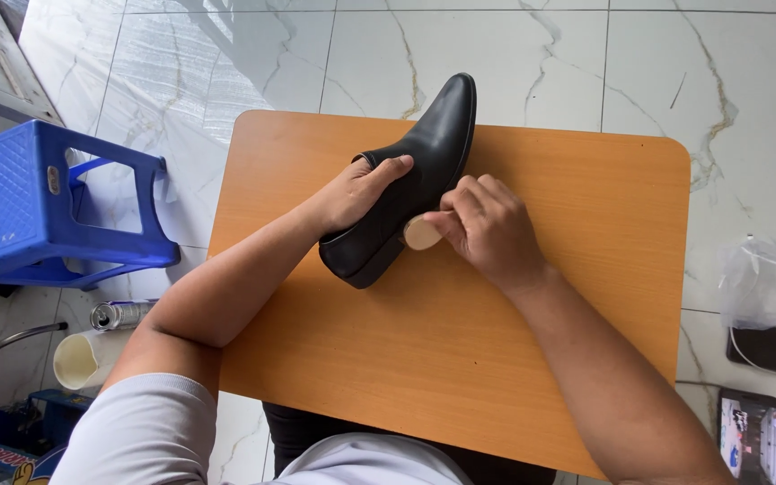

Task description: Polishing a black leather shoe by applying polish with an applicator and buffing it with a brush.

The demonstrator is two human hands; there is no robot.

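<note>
- We judge the step in hand: working the side of the black ankle boot [415, 184] with a small pale round pad [421, 233].
- Left hand [363, 190] clasps the boot's collar, steadying it; right hand [485, 226] is closed around the pad, pressed to the boot near its heel.
- Next move likely calls for firm bracing and even strokes.
- Boot lies tilted, centre frame, on the orange table [586, 269]: smooth, matte, toe toward the top edge.

Smooth, softly glossy black leather shoe [424, 184], matt wood-grain laminate table [586, 233], polished marble-look floor tiles [541, 63]
</note>
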